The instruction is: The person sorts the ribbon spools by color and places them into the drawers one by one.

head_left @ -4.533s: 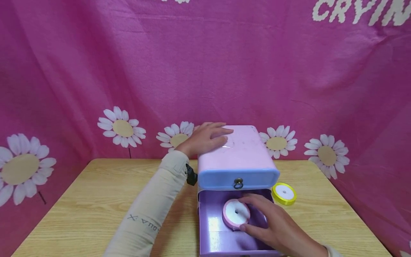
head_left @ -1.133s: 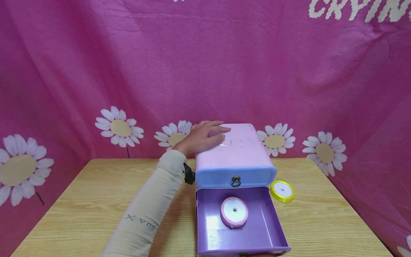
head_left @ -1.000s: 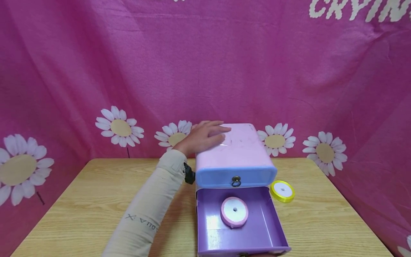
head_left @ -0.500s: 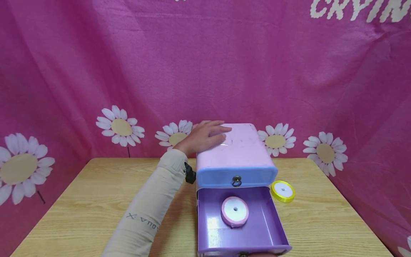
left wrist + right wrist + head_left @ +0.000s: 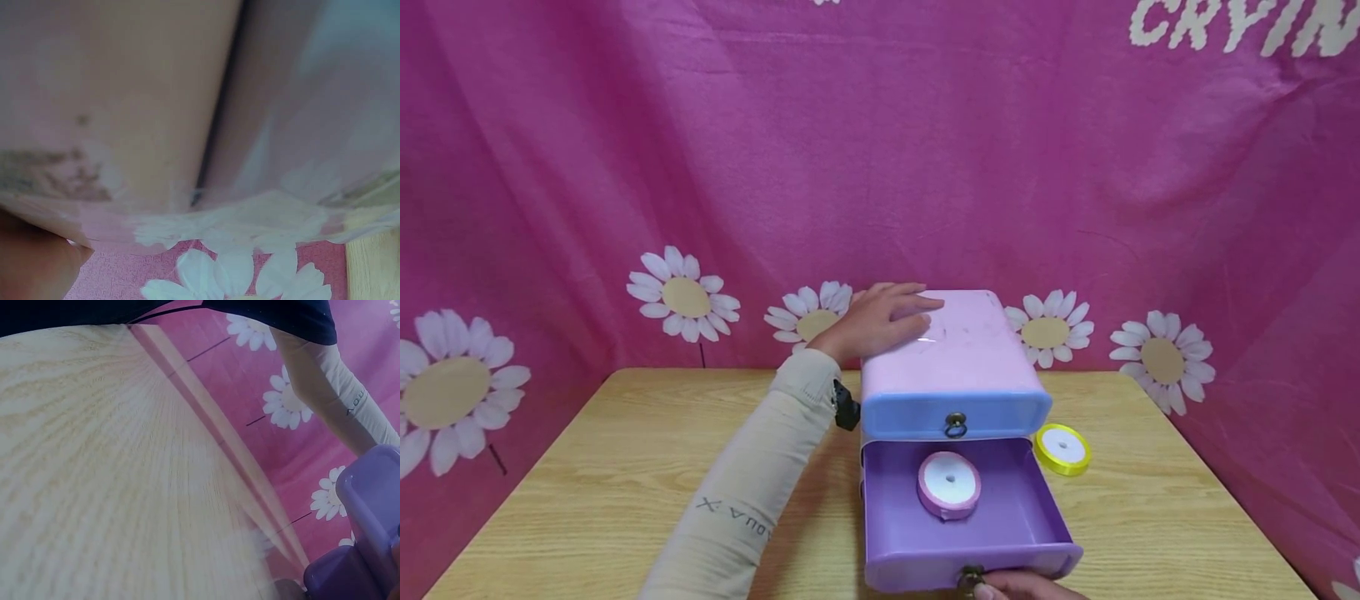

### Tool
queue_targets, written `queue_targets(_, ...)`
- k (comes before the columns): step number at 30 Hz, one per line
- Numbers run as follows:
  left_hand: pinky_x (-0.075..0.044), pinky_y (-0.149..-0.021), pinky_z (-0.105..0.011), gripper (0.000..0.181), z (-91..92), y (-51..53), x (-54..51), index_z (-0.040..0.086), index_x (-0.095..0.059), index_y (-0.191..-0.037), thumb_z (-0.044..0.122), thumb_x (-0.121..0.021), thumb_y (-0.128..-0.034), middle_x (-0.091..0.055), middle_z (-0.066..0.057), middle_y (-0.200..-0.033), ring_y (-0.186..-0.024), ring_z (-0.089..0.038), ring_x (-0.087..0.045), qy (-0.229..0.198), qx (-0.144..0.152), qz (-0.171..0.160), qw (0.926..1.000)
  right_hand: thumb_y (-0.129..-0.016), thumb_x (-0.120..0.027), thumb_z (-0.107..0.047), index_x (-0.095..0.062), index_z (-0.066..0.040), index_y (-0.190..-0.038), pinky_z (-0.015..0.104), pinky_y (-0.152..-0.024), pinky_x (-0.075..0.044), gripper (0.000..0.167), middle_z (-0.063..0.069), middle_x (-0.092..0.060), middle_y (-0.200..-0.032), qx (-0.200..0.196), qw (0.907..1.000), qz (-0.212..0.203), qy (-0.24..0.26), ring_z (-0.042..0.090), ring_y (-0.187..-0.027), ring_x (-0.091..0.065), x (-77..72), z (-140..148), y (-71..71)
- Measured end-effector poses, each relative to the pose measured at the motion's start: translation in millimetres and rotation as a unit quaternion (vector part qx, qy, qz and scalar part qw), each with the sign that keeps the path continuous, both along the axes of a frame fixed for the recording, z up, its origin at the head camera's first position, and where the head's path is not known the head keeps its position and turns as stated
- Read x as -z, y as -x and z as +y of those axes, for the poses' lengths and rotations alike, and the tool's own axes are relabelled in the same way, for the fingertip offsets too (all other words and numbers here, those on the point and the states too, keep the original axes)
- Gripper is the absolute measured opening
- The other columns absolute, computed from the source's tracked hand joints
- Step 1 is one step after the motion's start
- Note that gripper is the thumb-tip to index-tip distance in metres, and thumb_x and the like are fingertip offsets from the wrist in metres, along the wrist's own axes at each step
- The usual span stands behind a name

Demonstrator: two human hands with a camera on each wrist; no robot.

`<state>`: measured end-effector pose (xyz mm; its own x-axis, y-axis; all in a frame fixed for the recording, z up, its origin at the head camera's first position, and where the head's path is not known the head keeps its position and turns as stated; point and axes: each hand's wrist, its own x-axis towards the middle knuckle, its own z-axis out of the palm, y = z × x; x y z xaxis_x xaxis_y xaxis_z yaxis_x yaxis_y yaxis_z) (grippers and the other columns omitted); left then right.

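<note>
My left grip lies extended on the boxy pink cabinet; my right grip pinches the round brass pull; I'd guide the purple plastic drawer level.

The head view's lower edge cuts off the right grip.

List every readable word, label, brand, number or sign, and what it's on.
"CRYIN": white letters on the pink cloth, running to the head view's right edge.
"AQUA X", probably: dark print on the left sleeve, upside down and partly turned away.
Unreadable: white scraps at the head view's top edge, cropped.
</note>
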<state>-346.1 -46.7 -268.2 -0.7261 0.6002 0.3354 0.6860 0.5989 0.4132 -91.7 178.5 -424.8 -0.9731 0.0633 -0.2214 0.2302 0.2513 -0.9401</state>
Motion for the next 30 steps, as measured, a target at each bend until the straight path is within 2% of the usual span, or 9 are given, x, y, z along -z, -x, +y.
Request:
queue_targets(2,-0.02,-0.105,-0.046,0.045,0.1,0.3,-0.2,0.034,-0.053,-0.139,0.046,-0.045,-0.0967,-0.036,0.001,-0.153,-0.138,-0.02,-0.028,0.002,0.0,-0.001,1.0,-0.072,-0.079,-0.049,-0.074,-0.002,-0.095,0.032,-0.057,-0.055,0.053,0.009,-0.072,-0.082,0.03,0.9995,0.002,0.011,0.02,-0.068,-0.067,-4.0,-3.9,-1.5)
queue_targets(8,-0.021,-0.104,-0.046,0.044,-0.3,0.5,0.2,0.034,-0.052,-0.139,0.046,-0.044,-0.0974,-0.035,0.002,-0.154,-0.137,-0.02,-0.028,0.006,0.001,0.001,1.0,-0.066,-0.084,-0.047,-0.076,-0.006,-0.094,0.033,-0.057,-0.055,0.05,0.008,-0.073,-0.085,0.076,0.9968,0.006,0.024,0.019,-0.068,-0.067,-10.6,-12.4,1.6)
queue_targets(12,-0.021,-0.104,-0.046,0.044,-0.2,0.4,0.6,0.033,-0.053,-0.139,0.045,-0.044,-0.0975,-0.035,0.001,-0.154,-0.137,-0.021,-0.028,0.006,0.003,0.003,1.0,-0.068,-0.085,-0.036,-0.076,-0.008,-0.09,0.031,-0.055,-0.053,0.037,0.007,-0.073,-0.084,0.109,0.9937,0.019,0.015,0.017,-0.067,-0.066,-14.6,-18.8,3.0)
queue_targets(15,-0.021,-0.104,-0.046,0.044,-0.3,0.1,0.6,0.033,-0.053,-0.139,0.046,-0.044,-0.0976,-0.036,0.0,-0.154,-0.137,-0.021,-0.028,0.007,0.003,0.005,1.0,-0.071,-0.085,-0.023,-0.077,-0.007,-0.086,0.029,-0.054,-0.052,0.023,0.006,-0.073,-0.08,0.128,0.9902,0.055,0.012,0.014,-0.066,-0.066,-17.8,-23.6,3.3)
queue_targets(19,-0.021,-0.104,-0.047,0.045,0.1,0.2,0.3,0.032,-0.053,-0.139,0.046,-0.043,-0.0977,-0.036,-0.001,-0.154,-0.137,-0.022,-0.028,0.008,0.004,0.008,0.9999,-0.072,-0.083,-0.012,-0.076,-0.006,-0.082,0.028,-0.054,-0.052,0.013,0.006,-0.073,-0.075,0.135,0.9872,0.085,0.01,0.012,-0.064,-0.065,-21.4,-26.8,4.6)
queue_targets(26,-0.02,-0.104,-0.045,0.045,-0.3,1.3,1.2,0.034,-0.052,-0.14,0.046,-0.044,-0.0976,-0.035,0.0,-0.154,-0.138,-0.021,-0.028,0.007,0.004,0.005,1.0,-0.069,-0.085,-0.02,-0.077,-0.006,-0.084,0.028,-0.054,-0.052,0.022,0.008,-0.072,-0.075,0.133,0.9899,0.046,0.014,0.014,-0.062,-0.064,-22.3,-24.7,12.7)
queue_targets(30,-0.02,-0.104,-0.045,0.045,-0.5,1.4,1.4,0.033,-0.052,-0.14,0.046,-0.044,-0.0975,-0.035,0.0,-0.154,-0.138,-0.021,-0.027,0.006,0.004,0.002,1.0,-0.067,-0.086,-0.024,-0.077,-0.006,-0.083,0.028,-0.051,-0.05,0.025,0.008,-0.072,-0.074,0.131,0.9901,0.047,0.019,0.015,-0.055,-0.06,-23.0,-24.4,15.5)
